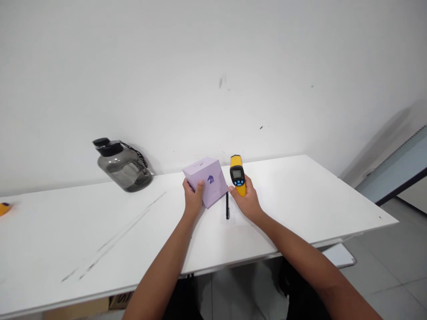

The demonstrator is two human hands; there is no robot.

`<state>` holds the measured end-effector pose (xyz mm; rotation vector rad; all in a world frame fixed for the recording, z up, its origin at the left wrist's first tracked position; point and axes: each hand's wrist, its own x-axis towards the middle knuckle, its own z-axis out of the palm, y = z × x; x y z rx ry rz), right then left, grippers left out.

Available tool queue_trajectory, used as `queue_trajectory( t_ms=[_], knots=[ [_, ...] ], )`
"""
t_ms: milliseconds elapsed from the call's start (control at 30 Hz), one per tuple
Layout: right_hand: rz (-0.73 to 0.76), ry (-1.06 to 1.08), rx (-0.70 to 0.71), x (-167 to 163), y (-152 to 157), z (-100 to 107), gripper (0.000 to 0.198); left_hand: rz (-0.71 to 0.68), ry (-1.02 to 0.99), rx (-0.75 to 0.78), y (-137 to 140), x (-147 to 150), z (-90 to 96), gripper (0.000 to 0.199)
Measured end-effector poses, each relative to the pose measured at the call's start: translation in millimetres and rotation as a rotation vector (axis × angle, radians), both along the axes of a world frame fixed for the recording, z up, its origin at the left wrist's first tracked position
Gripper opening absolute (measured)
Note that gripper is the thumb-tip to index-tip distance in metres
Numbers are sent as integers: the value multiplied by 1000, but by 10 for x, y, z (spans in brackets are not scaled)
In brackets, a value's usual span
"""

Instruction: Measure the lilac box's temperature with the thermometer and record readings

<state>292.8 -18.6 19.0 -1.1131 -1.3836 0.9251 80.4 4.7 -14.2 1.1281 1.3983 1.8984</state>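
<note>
My left hand [194, 195] grips a light purple box [215, 189] by its left side, thumb on the front face. The box is tilted and carries a dark blue emblem. In my right hand [248, 200] is a yellow and black infrared thermometer [237, 173], its small screen and blue buttons facing me. My fingers wrap its handle, partly hiding it. Between the two hands a black pen [227, 206] lies on the white table, its far end close to the box's lower right corner.
A grey see-through water jug [125, 166] with a black lid stands at the back left of the white table [300, 200], near the wall. An orange and dark object [4, 208] shows at the far left edge. Cardboard [80, 309] sits under the table.
</note>
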Motion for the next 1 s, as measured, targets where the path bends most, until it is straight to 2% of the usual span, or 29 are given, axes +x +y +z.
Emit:
queue_trajectory(
  t_ms=[67,100,167,300,367,433,667,867,1000],
  knots=[
    [42,-12,-14,96,104,12,105,-4,-3,-4,-2,-1,1,82],
    [57,-32,-18,161,168,18,110,-5,-4,-9,-3,-2,2,83],
    [56,-126,-15,312,300,27,97,-6,-6,-20,-5,-5,5,86],
    [-48,-661,102,563,506,14,60,-2,2,-28,-3,-10,1,88],
    [-66,-909,157,612,567,-17,52,0,6,-27,-4,-10,-5,89],
    [-62,-1058,187,612,604,-59,50,1,8,-24,-9,-8,-8,88],
    [-35,-1181,137,512,652,-147,48,-15,16,-30,-26,-9,-8,83],
    [-39,-1194,75,464,722,-197,50,1,20,-15,-33,13,-20,83],
    [-120,-1157,146,458,711,-219,48,13,32,-25,-78,74,-20,88]
  ],
)
